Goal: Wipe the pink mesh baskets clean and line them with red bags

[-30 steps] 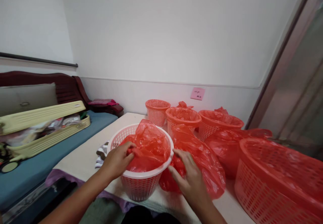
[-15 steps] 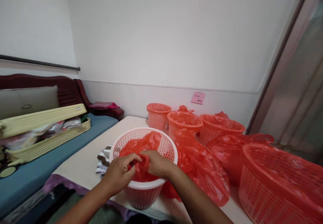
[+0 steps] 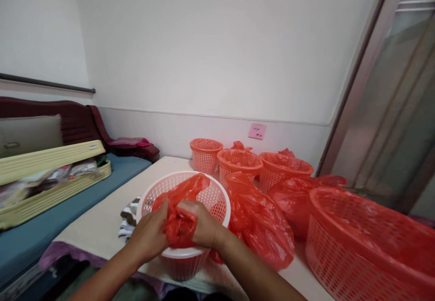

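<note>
A red plastic bag point(image 3: 181, 228) is bunched up between my two hands, over the near half of a white plastic basket point(image 3: 219, 188). My left hand point(image 3: 152, 228) grips the bag from the left with its fingers closed. From the right, my right hand point(image 3: 200, 222) is closed on the same bunched plastic. More of the red film rises toward the back inside the basket. The basket stands upright at the table's near edge, its perforated wall showing all round the rim. What lies under the bag at the basket's bottom is hidden.
Several red plastic baskets point(image 3: 239, 160) lined with red bags stand along the wall. A loose red bag point(image 3: 261, 224) and a large red basket point(image 3: 356, 246) lie to the right. Striped cloth point(image 3: 129, 217) sits left of the white basket; an open yellow case point(image 3: 68, 188) rests on the bed.
My hands have gathered the bag into a larger bunch, my right hand turning so its back faces up more. The whole scene has shifted left as the camera turned right.
</note>
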Motion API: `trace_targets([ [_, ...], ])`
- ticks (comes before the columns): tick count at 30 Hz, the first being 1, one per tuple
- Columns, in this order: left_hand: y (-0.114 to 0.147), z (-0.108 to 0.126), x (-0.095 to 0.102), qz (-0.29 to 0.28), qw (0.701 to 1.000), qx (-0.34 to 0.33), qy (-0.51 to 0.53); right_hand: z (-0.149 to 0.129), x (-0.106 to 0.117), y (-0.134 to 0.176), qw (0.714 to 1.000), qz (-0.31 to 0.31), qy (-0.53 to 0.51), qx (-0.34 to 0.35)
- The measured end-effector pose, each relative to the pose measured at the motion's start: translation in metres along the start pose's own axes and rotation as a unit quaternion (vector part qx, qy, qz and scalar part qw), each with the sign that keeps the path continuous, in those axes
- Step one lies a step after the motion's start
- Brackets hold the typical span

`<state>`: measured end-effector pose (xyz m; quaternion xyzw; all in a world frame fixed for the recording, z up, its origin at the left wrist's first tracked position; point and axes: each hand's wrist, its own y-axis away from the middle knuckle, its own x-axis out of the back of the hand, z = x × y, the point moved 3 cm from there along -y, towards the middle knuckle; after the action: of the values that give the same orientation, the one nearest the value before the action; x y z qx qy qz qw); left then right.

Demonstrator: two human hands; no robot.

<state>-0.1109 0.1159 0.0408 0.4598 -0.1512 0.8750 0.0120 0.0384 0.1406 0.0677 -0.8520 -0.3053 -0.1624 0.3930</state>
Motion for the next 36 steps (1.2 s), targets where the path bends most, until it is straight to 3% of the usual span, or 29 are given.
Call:
trace_targets([
  [3, 0.002, 0.001, 0.001, 0.002, 0.999, -0.035, 0.018, -0.006, -0.007, -0.002, 0.999, -0.012, 0.015, 0.039],
  [8, 0.000, -0.001, 0.002, 0.036, 0.999, -0.029, 0.028, -0.009, -0.002, -0.002, 0.995, 0.062, 0.070, 0.045],
  [13, 0.001, -0.010, 0.000, 0.071, 0.997, -0.009, 0.040, 0.009, 0.016, 0.004, 0.961, 0.231, 0.115, -0.102],
  [16, 0.001, -0.015, -0.001, 0.084, 0.995, -0.007, 0.059, 0.024, 0.022, 0.006, 0.935, 0.270, 0.133, -0.188],
  [19, 0.000, -0.017, -0.002, 0.086, 0.993, -0.014, 0.074, 0.036, 0.018, 0.003, 0.941, 0.236, 0.063, -0.233],
  [22, -0.001, -0.015, -0.002, 0.067, 0.994, -0.030, 0.082, 0.045, 0.006, -0.003, 0.965, 0.144, -0.068, -0.207],
  [25, 0.000, -0.010, 0.000, 0.047, 0.995, -0.044, 0.080, 0.054, -0.003, -0.005, 0.970, 0.077, -0.130, -0.188],
  [36, -0.001, 0.008, 0.005, 0.007, 1.000, -0.020, 0.019, 0.041, -0.003, -0.002, 0.970, 0.061, -0.176, -0.157],
])
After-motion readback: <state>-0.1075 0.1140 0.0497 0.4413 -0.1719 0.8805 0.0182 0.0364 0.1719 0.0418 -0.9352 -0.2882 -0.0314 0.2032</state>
